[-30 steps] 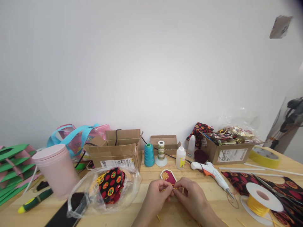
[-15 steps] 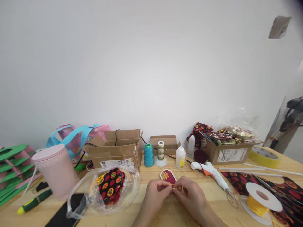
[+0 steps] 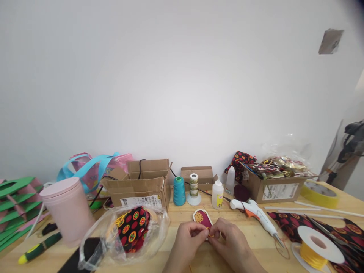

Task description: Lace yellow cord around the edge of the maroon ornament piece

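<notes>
My left hand [image 3: 190,239] and my right hand [image 3: 229,239] meet at the front middle of the table, fingertips pinched close together. Between them runs a thin yellow cord [image 3: 210,232], bent into a small loop at the fingertips, and both hands grip it. Just beyond the fingers lies a dark red fabric piece with a pale border and a gold flower pattern [image 3: 201,217]; my fingers cover its near end. To the right stands a white spool of yellow cord [image 3: 314,256].
Behind my hands stand a teal thread cone [image 3: 179,191], a glue bottle [image 3: 217,194] and cardboard boxes [image 3: 148,182]. A glue gun [image 3: 258,216] lies to the right, beside patterned fabric [image 3: 287,225] with scissors. On the left are a plastic bag [image 3: 159,231], a phone and a pink tumbler [image 3: 66,212].
The yellow cord, stretched between my fingertips before, now curls into a small loop there. My fingers have drawn slightly closer together. The whole view has shifted slightly.
</notes>
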A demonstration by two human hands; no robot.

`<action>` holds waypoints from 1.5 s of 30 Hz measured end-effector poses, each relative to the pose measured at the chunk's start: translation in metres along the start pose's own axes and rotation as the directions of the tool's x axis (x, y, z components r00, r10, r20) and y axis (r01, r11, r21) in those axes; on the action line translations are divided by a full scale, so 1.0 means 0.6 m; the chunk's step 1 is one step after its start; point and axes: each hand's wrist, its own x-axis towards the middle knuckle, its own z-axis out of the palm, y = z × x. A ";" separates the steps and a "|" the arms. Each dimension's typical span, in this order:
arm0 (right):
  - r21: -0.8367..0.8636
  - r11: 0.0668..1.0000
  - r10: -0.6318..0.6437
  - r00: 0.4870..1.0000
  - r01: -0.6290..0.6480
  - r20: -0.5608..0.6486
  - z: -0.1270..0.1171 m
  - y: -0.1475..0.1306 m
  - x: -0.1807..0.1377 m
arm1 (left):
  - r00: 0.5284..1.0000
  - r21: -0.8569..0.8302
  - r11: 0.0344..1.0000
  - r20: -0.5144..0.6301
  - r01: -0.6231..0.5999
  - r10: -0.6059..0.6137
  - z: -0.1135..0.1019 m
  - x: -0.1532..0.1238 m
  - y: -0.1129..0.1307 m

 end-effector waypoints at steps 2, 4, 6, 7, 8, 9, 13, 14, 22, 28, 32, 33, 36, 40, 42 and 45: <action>-0.003 1.000 0.004 1.000 -0.004 -0.006 0.000 0.000 0.001 | 0.999 -0.016 1.000 -0.030 0.014 -0.015 0.000 0.001 -0.003; -0.004 1.000 0.003 1.000 -0.003 -0.010 0.001 0.000 0.001 | 0.999 -0.048 0.999 -0.040 0.023 -0.025 0.000 0.002 -0.005; -0.009 1.000 -0.008 1.000 0.008 -0.015 0.001 0.001 0.002 | 0.999 -0.075 0.997 -0.035 0.028 -0.031 0.000 0.002 -0.006; -0.012 1.000 -0.012 1.000 0.012 -0.014 0.002 0.002 0.002 | 0.999 -0.082 0.996 -0.033 0.032 -0.035 0.000 0.002 -0.006; -0.016 1.000 -0.015 1.000 0.015 -0.013 0.003 0.002 0.002 | 0.999 -0.085 0.996 -0.034 0.036 -0.039 0.001 0.002 -0.006; -0.021 1.000 -0.017 1.000 0.017 -0.013 0.003 0.003 0.002 | 0.998 -0.087 0.995 -0.035 0.040 -0.043 0.001 0.001 -0.006; -0.046 0.999 -0.013 1.000 0.013 -0.009 0.005 0.005 0.004 | 0.997 -0.081 0.996 -0.057 0.042 -0.047 0.002 0.001 -0.003; -0.050 0.999 -0.009 1.000 0.009 -0.008 0.006 0.005 0.005 | 0.997 -0.082 0.996 -0.060 0.041 -0.046 0.003 0.001 -0.003; -0.056 0.998 0.010 0.998 -0.006 0.060 0.008 0.003 0.004 | 0.998 -0.214 0.976 -0.043 0.033 -0.043 0.001 0.005 -0.010; 0.197 0.980 0.006 0.995 -0.027 0.105 0.012 -0.002 0.007 | 0.999 -0.161 0.986 -0.013 0.050 -0.053 0.001 0.004 -0.011; 0.360 0.924 0.115 0.991 -0.131 0.067 0.016 -0.006 0.008 | 0.999 -0.082 0.995 -0.002 0.050 -0.050 0.002 0.002 -0.011; 0.391 0.907 0.147 0.988 -0.156 0.052 0.018 -0.006 0.008 | 0.999 -0.068 0.997 -0.001 0.049 -0.049 0.002 0.002 -0.011; 0.554 0.802 0.228 0.972 -0.223 0.061 0.020 -0.008 0.010 | 0.999 -0.070 0.996 0.009 0.048 -0.048 0.003 0.001 -0.010; 0.750 0.566 0.283 0.935 -0.343 0.214 -0.002 -0.009 0.013 | 0.998 -0.090 0.994 -0.004 0.066 -0.066 0.003 -0.001 -0.007; 0.816 0.462 0.248 0.934 -0.348 0.258 -0.028 -0.010 0.008 | 0.997 -0.090 0.993 -0.025 0.074 -0.077 0.004 -0.001 -0.008; 0.874 0.405 0.110 0.963 -0.269 0.245 -0.074 -0.003 -0.009 | 0.996 -0.096 0.993 -0.033 0.074 -0.078 0.004 -0.001 -0.008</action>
